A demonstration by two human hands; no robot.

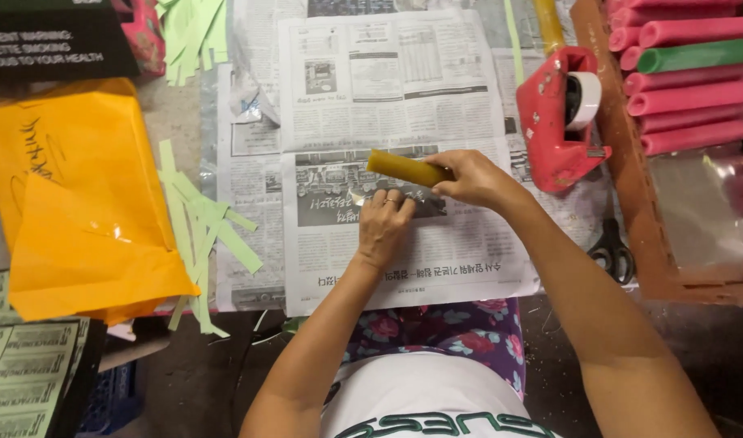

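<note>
One yellow roll is lying at an angle over the middle of the newspaper, w/ its right end sitting inside the right hand, which is gripping it w/ fingers curled around. The left hand is lying just below the roll, fingers bent down onto the paper; whether it's pinching anything, can't tell. Both forearms are coming in from the bottom edge.

Counts: 1 red tape dispenser w/ 1 white tape reel, 1 pair of scissors, 1 wooden tray holding approx 8 pink rolls and 1 green roll; the stack is running off the right edge, so no exact count. Light green paper strips are lying in a loose pile, too overlapped to count, w/ a second bunch at the top. 2 orange paper sheets are overlapping at left.

Room: the newspaper above and left of the hands is staying open. To the right it's tight, dispenser sitting near the right hand, scissors just below it beside the right forearm, tray wall right behind. The strip pile is bordering the newspaper's left edge, orange sheets beyond. A stack of printed cartons is filling the bottom-left corner.
</note>
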